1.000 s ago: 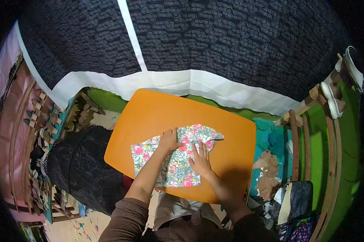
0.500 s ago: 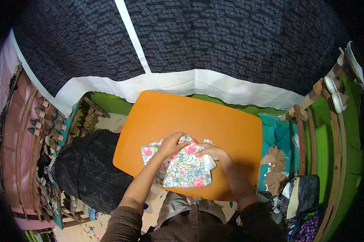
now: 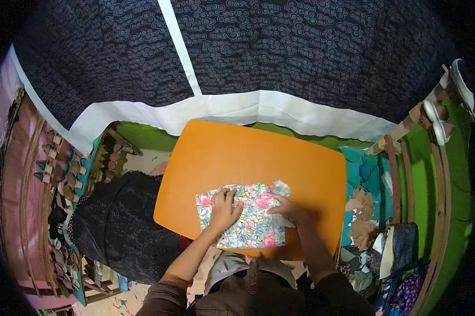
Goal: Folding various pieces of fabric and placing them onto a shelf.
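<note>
A floral cloth [image 3: 250, 226] in pink, yellow, green and grey lies on the near part of an orange tabletop [image 3: 248, 147]. Pressed on its left half is my left hand [image 3: 226, 211], fingers stretched forward and thumb apart. My right hand [image 3: 287, 207] rests at the cloth's right edge with thumb and forefinger spread over the print. Beyond that hand, a paler, crumpled corner of the cloth [image 3: 281, 187] sticks out past the edge. The right hand's other fingers are partly hidden.
At left stands a black cloth-covered bulk [image 3: 121, 226] beside racks of wooden shoe lasts [image 3: 71, 179]. To the right lie brown scraps [image 3: 361, 226] and a dark fabric pile [image 3: 403, 253], near a wooden rack holding white shoes [image 3: 437, 124]. A dark patterned curtain [image 3: 300, 52] hangs beyond the table.
The cloth has shifted slightly right and lies flatter. My left hand has moved back from the cloth's far edge and flattened onto it. My right hand has moved slightly right and toward me.
</note>
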The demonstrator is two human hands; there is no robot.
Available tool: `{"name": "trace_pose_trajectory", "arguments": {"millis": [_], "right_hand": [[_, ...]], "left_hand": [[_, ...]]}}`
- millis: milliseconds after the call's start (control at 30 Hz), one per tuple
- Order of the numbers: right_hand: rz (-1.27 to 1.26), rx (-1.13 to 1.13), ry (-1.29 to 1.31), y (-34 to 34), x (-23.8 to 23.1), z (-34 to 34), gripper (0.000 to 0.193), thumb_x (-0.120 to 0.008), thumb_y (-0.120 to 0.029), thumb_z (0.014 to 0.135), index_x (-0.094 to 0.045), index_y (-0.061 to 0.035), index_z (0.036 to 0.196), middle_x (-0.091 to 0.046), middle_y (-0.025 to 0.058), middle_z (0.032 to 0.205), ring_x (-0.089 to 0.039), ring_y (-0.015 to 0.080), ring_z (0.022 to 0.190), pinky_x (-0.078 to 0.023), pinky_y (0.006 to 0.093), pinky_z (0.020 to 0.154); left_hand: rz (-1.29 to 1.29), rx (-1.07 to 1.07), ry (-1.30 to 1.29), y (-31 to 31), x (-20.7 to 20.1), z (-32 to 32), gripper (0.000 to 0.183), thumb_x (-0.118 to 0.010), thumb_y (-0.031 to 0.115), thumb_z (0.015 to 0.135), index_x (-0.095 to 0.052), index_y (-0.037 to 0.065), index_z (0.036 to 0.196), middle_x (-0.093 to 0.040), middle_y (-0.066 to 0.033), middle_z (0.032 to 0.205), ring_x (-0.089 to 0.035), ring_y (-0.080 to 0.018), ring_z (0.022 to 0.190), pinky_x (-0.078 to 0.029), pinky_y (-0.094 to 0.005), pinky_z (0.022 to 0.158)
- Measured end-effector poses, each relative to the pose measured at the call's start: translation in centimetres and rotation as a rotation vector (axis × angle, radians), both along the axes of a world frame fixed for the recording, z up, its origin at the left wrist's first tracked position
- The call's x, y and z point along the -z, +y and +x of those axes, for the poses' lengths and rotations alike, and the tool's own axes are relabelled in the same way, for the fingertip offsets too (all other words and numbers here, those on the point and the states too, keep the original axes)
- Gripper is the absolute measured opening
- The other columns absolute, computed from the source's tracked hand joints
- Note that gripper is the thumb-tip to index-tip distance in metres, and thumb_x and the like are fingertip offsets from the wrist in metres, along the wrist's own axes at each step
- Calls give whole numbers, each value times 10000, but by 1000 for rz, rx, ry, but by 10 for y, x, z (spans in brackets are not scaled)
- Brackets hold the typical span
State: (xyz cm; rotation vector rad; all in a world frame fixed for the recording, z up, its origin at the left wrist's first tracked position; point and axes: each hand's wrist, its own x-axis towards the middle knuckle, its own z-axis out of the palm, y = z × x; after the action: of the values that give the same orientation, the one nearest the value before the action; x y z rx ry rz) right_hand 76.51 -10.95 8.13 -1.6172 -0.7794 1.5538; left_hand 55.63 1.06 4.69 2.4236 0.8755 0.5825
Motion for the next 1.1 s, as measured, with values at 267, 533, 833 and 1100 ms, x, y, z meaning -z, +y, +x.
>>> {"name": "trace_pose_trajectory", "arguments": {"millis": [267, 533, 833, 1100], "right_hand": [[228, 145, -31, -8, 7, 10, 664, -697, -190, 647, -435, 4, 1225, -502, 113, 1182, -478, 222, 1060, -373, 323, 903], [207, 590, -1210, -21, 56, 0, 412, -553, -149, 787, -460, -12, 1164, -509, 164, 1117, -461, 299, 1079, -352, 361, 925], [226, 31, -1399, -3, 49, -73, 547, -539, -350, 793, -378, -208, 1296, -310, 102, 1350, -258, 312, 1262, -180, 671, 924], [213, 45, -1344, -31, 83, -29, 532, -454, -323, 853, -339, -49, 1295, -331, 240, 1308, -294, 393, 1231, -221, 514, 1005]], "left_hand": [[8, -50, -85, -3, -9, 4, 488, -592, 245, 775, -425, 11, 1169, -372, -210, 1157, -339, -375, 1101, -205, -522, 974], [144, 53, 145, -9, -2, -15, 481, -539, 301, 800, -444, 66, 1209, -377, -138, 1285, -321, -306, 1211, -210, -538, 968], [209, 137, 362, -8, 30, -22, 531, -455, 447, 827, -390, 217, 1301, -306, -89, 1381, -262, -297, 1277, -165, -556, 1005], [246, 152, 375, 25, 50, -19, 572, -427, 489, 831, -349, 218, 1329, -219, -81, 1422, -194, -310, 1301, -103, -585, 1007]]}}
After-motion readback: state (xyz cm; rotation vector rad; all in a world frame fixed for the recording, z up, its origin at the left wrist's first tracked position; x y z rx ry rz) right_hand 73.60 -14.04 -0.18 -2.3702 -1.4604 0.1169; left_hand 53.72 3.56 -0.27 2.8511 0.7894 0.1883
